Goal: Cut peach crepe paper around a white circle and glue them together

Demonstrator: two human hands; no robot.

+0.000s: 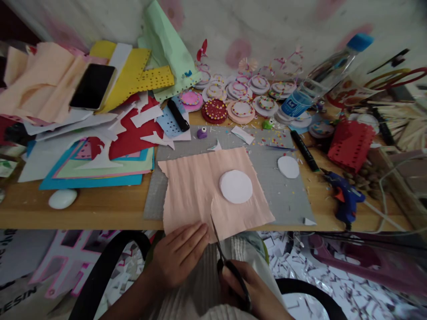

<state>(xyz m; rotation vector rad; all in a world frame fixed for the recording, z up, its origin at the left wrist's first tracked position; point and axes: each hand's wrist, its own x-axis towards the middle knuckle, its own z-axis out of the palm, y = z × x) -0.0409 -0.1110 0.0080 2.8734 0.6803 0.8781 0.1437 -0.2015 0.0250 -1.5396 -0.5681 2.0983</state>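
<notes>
A sheet of peach crepe paper (188,191) lies over the table's near edge, with a white paper circle (236,186) flat on its right half. My left hand (182,253) grips the sheet's near edge, fingers straight and together on top, thumb hidden beneath. In my right hand (245,284) are black-handled scissors (220,251), fingers in the loops. Their blades are at a cut in the near edge, left of and below the circle. The cut line curves up beside the circle. A grey cutting mat (283,204) lies beneath the sheet.
Another white circle (288,167), a black marker (304,151) and a blue glue gun (345,195) lie to the right. Decorated paper discs (238,91) and a plastic bottle (320,75) stand behind. A phone (93,86) rests on piled papers at left, near a white oval object (62,198).
</notes>
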